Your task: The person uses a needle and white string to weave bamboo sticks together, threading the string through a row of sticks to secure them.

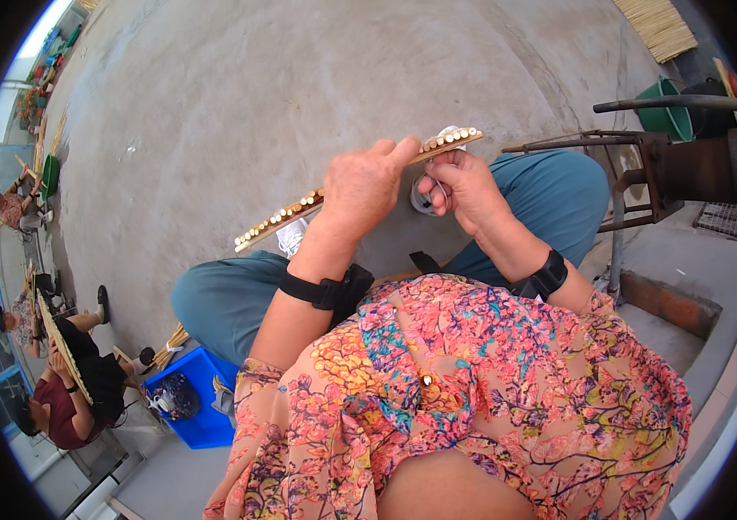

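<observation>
A long narrow mat of pale cut stalks (299, 209) slants up to the right in front of me, its round ends lined up along a thin strip. My left hand (361, 189) wraps round its middle, palm down. Close under the mat's right end, my right hand (466, 189) has its fingers curled in a pinch on a thin line. A loop or coil of that line (421, 203), whitish and see-through, hangs beside the fingertips; the fingers partly hide it. Whether the line is wire or thread cannot be made out.
At left, a blue crate (188, 439) holds dark items. Several people sit along the left edge; one person (69, 390) holds a similar mat. A metal frame (637, 186) stands by my right knee, with a green bucket (665, 108) and a stalk bundle (656, 28) beyond.
</observation>
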Demonstrator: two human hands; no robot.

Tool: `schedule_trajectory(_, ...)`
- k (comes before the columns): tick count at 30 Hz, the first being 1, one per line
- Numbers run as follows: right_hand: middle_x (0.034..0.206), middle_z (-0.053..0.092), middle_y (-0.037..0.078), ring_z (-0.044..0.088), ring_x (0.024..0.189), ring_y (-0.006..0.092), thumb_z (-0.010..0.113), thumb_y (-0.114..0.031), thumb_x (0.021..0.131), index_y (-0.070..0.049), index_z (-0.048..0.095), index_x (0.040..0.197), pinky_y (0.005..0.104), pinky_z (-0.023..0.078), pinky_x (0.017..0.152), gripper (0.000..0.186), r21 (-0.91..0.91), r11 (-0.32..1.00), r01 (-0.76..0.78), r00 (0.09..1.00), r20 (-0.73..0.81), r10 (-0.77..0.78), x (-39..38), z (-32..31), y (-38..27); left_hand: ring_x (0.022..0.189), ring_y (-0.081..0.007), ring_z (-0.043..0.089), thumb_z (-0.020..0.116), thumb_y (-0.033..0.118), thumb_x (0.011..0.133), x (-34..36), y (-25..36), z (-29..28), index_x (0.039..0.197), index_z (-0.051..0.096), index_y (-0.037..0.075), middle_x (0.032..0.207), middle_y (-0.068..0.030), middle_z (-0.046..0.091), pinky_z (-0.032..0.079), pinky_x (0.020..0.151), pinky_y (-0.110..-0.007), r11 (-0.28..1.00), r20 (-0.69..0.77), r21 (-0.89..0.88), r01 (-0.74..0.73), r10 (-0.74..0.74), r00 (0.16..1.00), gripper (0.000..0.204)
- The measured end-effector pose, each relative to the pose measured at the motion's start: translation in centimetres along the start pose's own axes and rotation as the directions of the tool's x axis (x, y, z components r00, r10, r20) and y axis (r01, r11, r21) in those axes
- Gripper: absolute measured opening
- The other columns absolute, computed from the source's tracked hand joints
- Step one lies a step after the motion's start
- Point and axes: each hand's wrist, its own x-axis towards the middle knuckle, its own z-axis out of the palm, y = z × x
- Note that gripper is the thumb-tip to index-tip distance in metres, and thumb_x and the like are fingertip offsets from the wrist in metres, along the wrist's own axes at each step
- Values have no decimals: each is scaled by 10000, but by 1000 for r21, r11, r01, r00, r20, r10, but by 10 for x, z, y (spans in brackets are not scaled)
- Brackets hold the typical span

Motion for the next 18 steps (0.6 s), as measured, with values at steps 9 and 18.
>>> schedule_trajectory(9, 673, 578, 64, 483, 464, 76, 542, -114, 886, -60, 410, 917, 203, 386, 400, 146, -52, 954, 294, 950, -94, -298, 11, -7, 29, 706, -293, 616, 613, 71, 751, 12, 7, 14, 1040, 543, 159, 848, -60, 621, 490, 579, -386, 999, 105, 34, 11, -15, 994, 311)
schedule_trajectory(18, 624, 561, 51, 447, 449, 78, 524, -63, 874, -66, 387, 883, 226, 364, 400, 137, -72, 908, 412, 903, -106, -417, 31, -6, 54, 734, -296, 619, 631, 89, 747, 13, 4, 12, 1047, 538, 149, 875, -63, 627, 487, 582, -389, 998, 184, 60, 22, -33, 982, 320)
